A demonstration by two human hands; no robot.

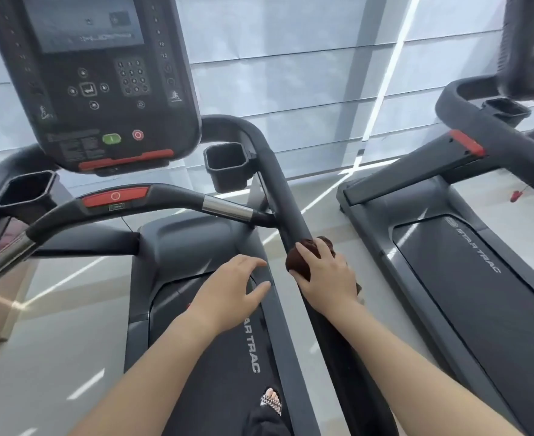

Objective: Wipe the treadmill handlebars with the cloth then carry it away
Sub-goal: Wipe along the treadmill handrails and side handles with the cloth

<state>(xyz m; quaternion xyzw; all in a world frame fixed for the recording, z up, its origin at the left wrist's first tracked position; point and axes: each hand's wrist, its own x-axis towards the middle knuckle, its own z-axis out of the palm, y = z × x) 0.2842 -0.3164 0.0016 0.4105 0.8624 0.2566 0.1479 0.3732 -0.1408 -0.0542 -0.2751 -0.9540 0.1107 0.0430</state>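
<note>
A dark brown cloth [301, 259] is wrapped over the treadmill's right side handlebar [283, 190], a thick dark grey bar running from the console towards me. My right hand [325, 272] presses down on the cloth and grips it around the bar. My left hand [231, 292] hovers just left of that bar, above the belt, fingers spread and holding nothing. The front crossbar [165, 199] with a red stop panel and silver grip sections curves across below the console.
The console [92, 80] with screen, keypad, green and red buttons hangs at upper left. Cup holders [226, 165] flank it. A second treadmill [466, 272] stands close on the right. My foot [272, 401] stands on the belt. Blinds cover the window ahead.
</note>
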